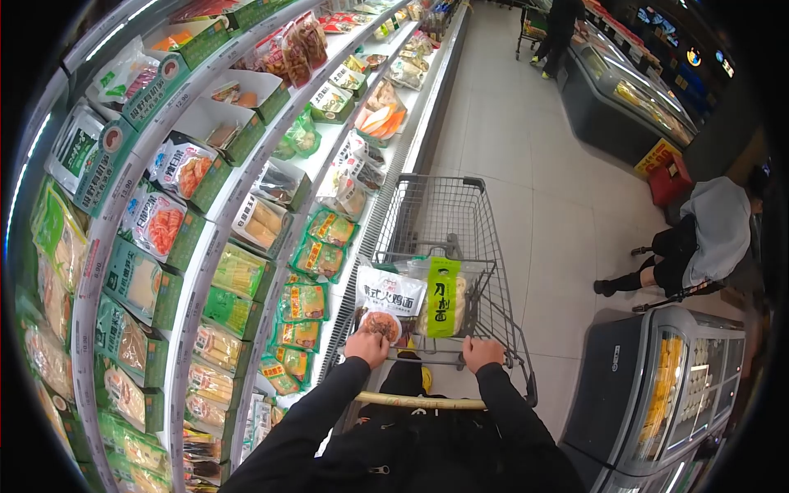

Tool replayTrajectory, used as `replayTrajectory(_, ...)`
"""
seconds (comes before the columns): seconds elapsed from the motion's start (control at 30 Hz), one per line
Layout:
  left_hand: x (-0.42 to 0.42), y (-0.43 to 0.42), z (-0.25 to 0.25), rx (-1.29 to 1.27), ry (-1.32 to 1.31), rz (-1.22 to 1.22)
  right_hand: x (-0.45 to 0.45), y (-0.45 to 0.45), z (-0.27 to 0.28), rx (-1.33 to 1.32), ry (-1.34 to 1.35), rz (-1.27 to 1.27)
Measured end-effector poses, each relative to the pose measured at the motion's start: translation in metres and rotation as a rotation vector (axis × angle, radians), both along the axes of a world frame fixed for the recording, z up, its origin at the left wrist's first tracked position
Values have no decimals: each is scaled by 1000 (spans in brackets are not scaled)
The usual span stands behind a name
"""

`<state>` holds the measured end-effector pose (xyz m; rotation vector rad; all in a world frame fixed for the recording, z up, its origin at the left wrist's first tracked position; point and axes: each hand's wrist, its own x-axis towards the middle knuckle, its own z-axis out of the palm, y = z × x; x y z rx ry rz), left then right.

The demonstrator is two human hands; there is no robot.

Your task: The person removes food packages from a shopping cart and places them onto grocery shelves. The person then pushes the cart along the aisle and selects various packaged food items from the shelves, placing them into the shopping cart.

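Note:
A metal shopping cart (pixel 444 209) stands in front of me, with its yellowish handle bar (pixel 419 401) close to my body. My left hand (pixel 367 348) is closed at the lower edge of a white noodle package (pixel 393 294) with a picture of food on it. Closed fingers of my right hand (pixel 482 353) rest on the cart's near rim, beside a clear package with a green label (pixel 444 297). Both packages lie side by side at the near end of the cart.
Refrigerated shelves (pixel 197 238) of packaged food line the left side. Freezer cases (pixel 612 90) (pixel 612 386) stand on the right. A person in a grey top (pixel 715 222) sits at the right, near a red box (pixel 670 179). Another person in dark clothes (pixel 564 33) stands farther back.

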<state>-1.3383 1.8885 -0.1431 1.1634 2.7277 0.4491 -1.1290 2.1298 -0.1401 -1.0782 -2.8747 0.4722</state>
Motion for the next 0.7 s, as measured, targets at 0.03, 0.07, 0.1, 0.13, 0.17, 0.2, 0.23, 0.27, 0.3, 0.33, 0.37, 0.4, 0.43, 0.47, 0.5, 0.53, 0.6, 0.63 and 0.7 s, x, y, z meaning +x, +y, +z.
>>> replayTrajectory(0.03,-5,5,-1,-3,1,-2,-4,4,0,-2,9,0)
replayTrajectory(0.07,-9,10,-2,-6,3,-4,-9,10,1,-5,18,0)
replayTrajectory(0.1,-13,16,-1,-5,3,-6,-13,16,2,-3,18,-1)
replayTrajectory(0.13,-17,20,0,-14,2,-4,-17,20,2,-1,14,4)
replayTrajectory(0.17,-21,24,1,-25,-2,-3,-21,24,3,1,8,8)
replayTrajectory(0.2,-26,29,1,-26,-2,-7,-26,29,1,-1,7,4)
replayTrajectory(0.23,-30,35,1,-35,-7,10,-31,36,-2,3,4,14)
replayTrajectory(0.27,-32,40,0,-44,-16,27,-33,42,-4,5,-3,25)
replayTrajectory(0.3,-36,47,1,-17,-1,11,-36,45,-5,-2,-20,21)
replayTrajectory(0.33,-40,53,3,11,14,-2,-40,49,-6,-14,-13,17)
replayTrajectory(0.37,-44,59,-1,31,29,3,-47,60,-7,-16,-1,17)
replayTrajectory(0.4,-46,63,-3,30,20,6,-51,67,-6,-17,-10,19)
replayTrajectory(0.43,-52,69,-4,36,26,13,-58,74,-6,-11,0,31)
replayTrajectory(0.47,-64,82,-6,39,28,13,-68,85,-7,-8,6,35)
replayTrajectory(0.5,-69,88,-5,26,31,18,-74,91,-4,-11,9,26)
replayTrajectory(0.53,-76,94,-4,17,30,15,-81,96,-2,-20,8,23)
replayTrajectory(0.6,-85,107,-5,27,22,20,-89,108,0,3,9,20)
replayTrajectory(0.63,-91,113,-7,23,14,15,-94,113,0,8,20,7)
replayTrajectory(0.7,-99,124,-8,54,22,7,-102,125,0,-2,26,5)
